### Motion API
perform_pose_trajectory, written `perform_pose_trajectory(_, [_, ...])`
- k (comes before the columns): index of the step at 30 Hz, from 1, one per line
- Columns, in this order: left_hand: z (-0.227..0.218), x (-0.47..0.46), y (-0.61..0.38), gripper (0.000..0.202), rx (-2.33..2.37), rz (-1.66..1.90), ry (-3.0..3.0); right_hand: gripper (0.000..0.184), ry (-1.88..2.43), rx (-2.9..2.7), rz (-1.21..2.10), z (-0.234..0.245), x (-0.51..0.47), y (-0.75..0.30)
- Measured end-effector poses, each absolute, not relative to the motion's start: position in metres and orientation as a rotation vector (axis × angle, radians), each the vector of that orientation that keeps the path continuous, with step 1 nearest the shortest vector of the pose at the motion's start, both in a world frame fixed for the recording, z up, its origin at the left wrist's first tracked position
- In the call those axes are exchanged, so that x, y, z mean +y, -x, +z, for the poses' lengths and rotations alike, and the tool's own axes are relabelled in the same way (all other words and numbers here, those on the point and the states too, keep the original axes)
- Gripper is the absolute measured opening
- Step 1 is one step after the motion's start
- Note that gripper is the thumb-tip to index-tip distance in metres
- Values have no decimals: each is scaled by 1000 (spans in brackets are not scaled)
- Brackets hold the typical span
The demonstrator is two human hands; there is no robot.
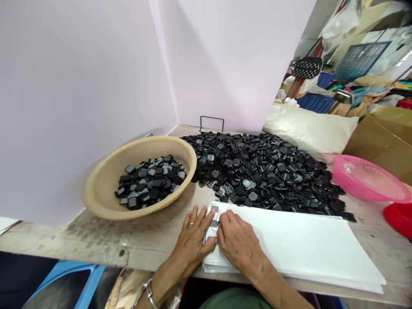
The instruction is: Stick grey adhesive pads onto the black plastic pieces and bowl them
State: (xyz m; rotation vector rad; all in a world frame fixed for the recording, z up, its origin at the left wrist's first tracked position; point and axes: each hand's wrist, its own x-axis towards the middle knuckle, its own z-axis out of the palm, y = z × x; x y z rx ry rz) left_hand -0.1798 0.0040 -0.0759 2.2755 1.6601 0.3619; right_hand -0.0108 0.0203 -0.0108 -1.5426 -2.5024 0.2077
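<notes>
A stack of long white sheets lies along the front of the table. My left hand rests flat with spread fingers on the stack's left end and the tabletop beside it. A few grey rounded squares sit in a column along that end, partly hidden by my fingers. My right hand is closed over the sheets just right of that column, its curled fingertips at the middle square. A small dark bit shows by those fingertips; what they pinch is too hidden to name.
Behind the sheets spreads a large heap of small black plastic pieces. A beige basin with more pieces stands at left. On the right are a pink basket, a red container, a white sack and a cardboard box.
</notes>
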Motion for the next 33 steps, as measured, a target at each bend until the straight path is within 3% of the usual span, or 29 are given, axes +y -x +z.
perform_pose_trajectory(5, [-71,7,176,64,1666,327,-2225,11,1507,-2387,384,-10,26,13])
perform_pose_trajectory(11, [-60,8,184,64,1615,414,-2098,15,1258,-2014,980,5,26,-16])
perform_pose_trajectory(15, [-26,31,184,43,1653,715,-1950,18,1268,-1777,1255,8,15,-46])
perform_pose_trajectory(17, [-13,54,176,36,1746,784,-1927,19,1302,-1710,1323,7,9,-57])
perform_pose_trajectory(24, [-11,130,141,14,1805,528,-2091,22,1360,-1598,1347,0,-3,-74])
perform_pose_trajectory(33, [10,98,128,12,1619,678,-1869,25,1246,-1405,1474,-1,-5,-87])
